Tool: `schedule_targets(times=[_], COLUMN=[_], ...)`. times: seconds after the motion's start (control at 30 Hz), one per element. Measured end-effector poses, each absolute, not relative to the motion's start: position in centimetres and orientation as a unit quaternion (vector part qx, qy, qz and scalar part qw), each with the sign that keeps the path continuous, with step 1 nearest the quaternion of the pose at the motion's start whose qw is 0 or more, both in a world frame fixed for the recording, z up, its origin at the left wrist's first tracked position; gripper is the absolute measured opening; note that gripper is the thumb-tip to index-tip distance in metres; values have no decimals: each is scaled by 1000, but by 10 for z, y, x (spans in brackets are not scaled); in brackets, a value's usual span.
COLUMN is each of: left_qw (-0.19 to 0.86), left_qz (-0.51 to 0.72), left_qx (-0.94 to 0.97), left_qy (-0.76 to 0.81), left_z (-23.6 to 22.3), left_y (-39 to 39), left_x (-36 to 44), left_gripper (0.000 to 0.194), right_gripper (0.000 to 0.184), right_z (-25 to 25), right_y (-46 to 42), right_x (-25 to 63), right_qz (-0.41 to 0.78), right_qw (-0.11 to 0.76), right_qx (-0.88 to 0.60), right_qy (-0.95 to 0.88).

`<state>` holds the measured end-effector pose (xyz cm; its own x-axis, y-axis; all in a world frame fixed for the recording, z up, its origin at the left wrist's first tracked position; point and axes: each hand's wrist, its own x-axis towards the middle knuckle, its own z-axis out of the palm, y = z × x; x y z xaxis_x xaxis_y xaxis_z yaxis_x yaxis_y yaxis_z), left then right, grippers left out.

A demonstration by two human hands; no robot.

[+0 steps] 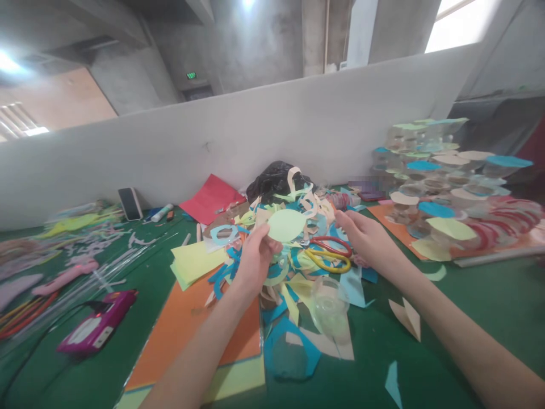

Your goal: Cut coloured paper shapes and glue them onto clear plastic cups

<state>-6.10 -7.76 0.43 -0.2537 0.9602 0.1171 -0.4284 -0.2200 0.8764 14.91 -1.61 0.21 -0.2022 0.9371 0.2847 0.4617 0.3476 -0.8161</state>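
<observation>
My left hand (257, 255) pinches a pale green paper cut-out (287, 226), roundish with a pointed right end, and holds it above a heap of paper scraps. My right hand (361, 232) is closed, thumb and fingers together, at the heap's right side; whatever it may hold cannot be made out. Just left of that hand lie scissors (330, 254) with one red and one yellow handle, resting on the scraps. Nearer to me, a clear plastic cup (330, 304) lies among the paper pieces. A blue sheet with a round hole (313, 355) is in front of it.
Orange paper sheets (170, 335) lie under my left forearm. At the right stand stacked clear cups with coloured paper tops (436, 209). A magenta device with a cable (100, 322), a pink glue gun (68, 277) and a phone (130, 204) are at the left. A white partition (170, 142) stands behind.
</observation>
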Motion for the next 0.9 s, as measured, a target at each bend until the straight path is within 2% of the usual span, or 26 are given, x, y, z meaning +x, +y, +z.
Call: schedule_targets(times=[0.13,0.27,0.43,0.57,0.9], left_qw=[496,477,415,387,362], left_qz=[694,687,635,577,542], left_qx=[362,379,464,519,549], left_qy=[377,396,458,498,524], left_z=[3,0,-5,-5,4], left_y=[-77,-76,-79,-84,-92], left_x=[-61,-62,-62,-57,-48], left_gripper=[35,36,38,33,35], right_gripper=[50,40,45,53,61], right_z=[2,-2,-2,0,11], right_y=[-12,-8,-16,-22,-32], right_x=[153,150,140,138,136], right_qz=[238,205,360,440,461], right_qw=[390,414,368,350,350], right_qx=[-499,-429,-393,-364,-352], right_qy=[-737,-776,-762,-743,-735])
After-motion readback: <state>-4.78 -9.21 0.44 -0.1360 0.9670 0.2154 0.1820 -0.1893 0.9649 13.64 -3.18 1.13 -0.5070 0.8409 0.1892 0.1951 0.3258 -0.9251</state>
